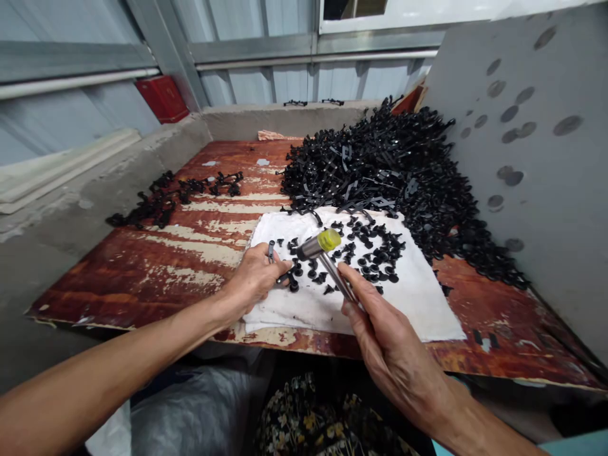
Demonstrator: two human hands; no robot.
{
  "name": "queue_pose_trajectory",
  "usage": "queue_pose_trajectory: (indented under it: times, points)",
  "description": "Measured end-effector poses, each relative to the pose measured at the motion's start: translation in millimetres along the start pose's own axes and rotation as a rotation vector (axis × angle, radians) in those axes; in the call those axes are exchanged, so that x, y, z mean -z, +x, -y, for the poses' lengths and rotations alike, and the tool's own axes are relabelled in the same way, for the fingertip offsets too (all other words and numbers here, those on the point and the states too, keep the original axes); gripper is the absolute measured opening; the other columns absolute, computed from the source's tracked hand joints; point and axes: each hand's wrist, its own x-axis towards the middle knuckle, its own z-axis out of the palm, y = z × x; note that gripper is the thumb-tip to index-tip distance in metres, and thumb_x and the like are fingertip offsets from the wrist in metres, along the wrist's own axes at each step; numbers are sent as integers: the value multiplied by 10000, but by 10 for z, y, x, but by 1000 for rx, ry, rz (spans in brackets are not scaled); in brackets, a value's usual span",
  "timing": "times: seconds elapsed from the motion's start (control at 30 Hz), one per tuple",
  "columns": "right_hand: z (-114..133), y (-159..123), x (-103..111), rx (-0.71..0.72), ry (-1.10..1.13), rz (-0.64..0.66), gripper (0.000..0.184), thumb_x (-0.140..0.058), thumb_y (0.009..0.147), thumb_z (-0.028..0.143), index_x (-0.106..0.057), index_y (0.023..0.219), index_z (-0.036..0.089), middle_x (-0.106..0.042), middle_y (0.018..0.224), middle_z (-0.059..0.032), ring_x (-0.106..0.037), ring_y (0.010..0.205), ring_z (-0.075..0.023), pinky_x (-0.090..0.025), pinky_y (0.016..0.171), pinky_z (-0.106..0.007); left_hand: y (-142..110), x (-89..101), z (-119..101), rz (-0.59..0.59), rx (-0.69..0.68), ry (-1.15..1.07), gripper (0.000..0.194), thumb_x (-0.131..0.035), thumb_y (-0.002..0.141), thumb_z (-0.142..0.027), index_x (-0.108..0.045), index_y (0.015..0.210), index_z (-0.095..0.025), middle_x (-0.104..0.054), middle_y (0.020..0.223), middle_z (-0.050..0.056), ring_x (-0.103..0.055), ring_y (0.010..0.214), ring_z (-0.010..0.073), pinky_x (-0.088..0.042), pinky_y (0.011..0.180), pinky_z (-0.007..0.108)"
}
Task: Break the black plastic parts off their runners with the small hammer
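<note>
My right hand [387,345] is closed round the metal handle of a small hammer [319,244] with a yellow-tipped head, held over a white cloth [427,304]. My left hand [254,278] rests on the cloth's left edge, fingers pinched on a small black plastic part [285,277] just under the hammer head. Several small black plastic pieces [370,253] lie scattered on the cloth between and beyond my hands.
A big heap of black plastic parts [399,171] fills the back right of the worn red-brown board [190,234]. A smaller row of black parts [171,193] lies at the left. A grey panel [536,158] leans at the right. A concrete ledge [61,234] borders the left.
</note>
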Motion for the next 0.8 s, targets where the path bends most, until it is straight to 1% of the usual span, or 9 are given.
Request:
queue_pose_trajectory:
  times: [0.1, 0.17, 0.23, 0.3, 0.37, 0.4, 0.53, 0.67, 0.8]
  points:
    - [-40, 75, 30, 104, -158, 31, 688, -375, 915, 46, -247, 1557, 256, -615, 1310, -130, -627, 1150, -238, -574, 909, -392, 3, 11, 15, 23, -10, -7, 244, -643, 814, -132, -438, 709, -212, -482, 409, -84, -312, 270, 41, -147, 295, 147]
    - [-66, 97, 40, 131, -285, 118, 733, -365, 852, -2, -284, 1549, 213, -667, 1143, -148, -693, 937, -241, -616, 766, -383, -3, 15, 7, 33, -9, -5, 239, -645, 819, -151, -437, 717, -210, -511, 428, -74, -280, 267, 32, -136, 296, 150]
    - [-75, 102, 49, 148, -359, 184, 745, -362, 810, -19, -334, 1529, 177, -676, 994, -134, -687, 741, -219, -616, 655, -360, -13, 18, -11, 27, 11, -5, 244, -650, 818, -161, -432, 722, -212, -509, 437, -74, -290, 274, 35, -134, 298, 151]
    - [-61, 99, 58, 160, -345, 137, 749, -354, 834, -14, -282, 1548, 203, -660, 939, -106, -646, 648, -192, -597, 600, -324, -21, 20, -28, 32, 33, 0, 246, -653, 812, -160, -429, 726, -213, -514, 445, -71, -295, 279, 37, -130, 301, 151]
    - [-35, 99, 67, 171, -317, 48, 774, -349, 867, -4, -167, 1576, 246, -639, 934, -87, -617, 638, -180, -581, 588, -302, -24, 23, -34, 49, 34, -1, 247, -651, 810, -151, -427, 727, -211, -535, 457, -64, -260, 278, 27, -126, 307, 153]
    - [-26, 103, 71, 184, -332, 44, 793, -350, 863, -8, -135, 1580, 254, -630, 923, -81, -602, 623, -177, -571, 570, -296, -22, 23, -32, 57, 31, -5, 248, -651, 812, -155, -425, 726, -210, -544, 461, -60, -240, 277, 21, -121, 309, 155]
    - [-40, 124, 80, 210, -466, 207, 829, -343, 784, -37, -206, 1563, 211, -614, 855, -68, -521, 478, -154, -505, 434, -276, -9, 15, -13, 58, 54, -15, 248, -644, 834, -186, -418, 734, -216, -548, 453, -54, -223, 272, 21, -105, 318, 161]
    - [-79, 110, 79, 173, -432, 86, 843, -334, 819, -36, -98, 1578, 245, -620, 937, -82, -600, 617, -177, -541, 537, -286, -4, 3, -19, 94, 67, -39, 250, -619, 849, -161, -405, 736, -222, -534, 429, -60, -216, 269, 25, -104, 323, 161]
    - [-95, 117, 89, 177, -544, 213, 896, -343, 746, -50, -134, 1570, 232, -615, 882, -64, -541, 491, -165, -500, 452, -287, 19, 15, -9, 74, 92, -13, 247, -648, 829, -173, -423, 739, -218, -535, 428, -48, -268, 277, 34, -120, 333, 151]
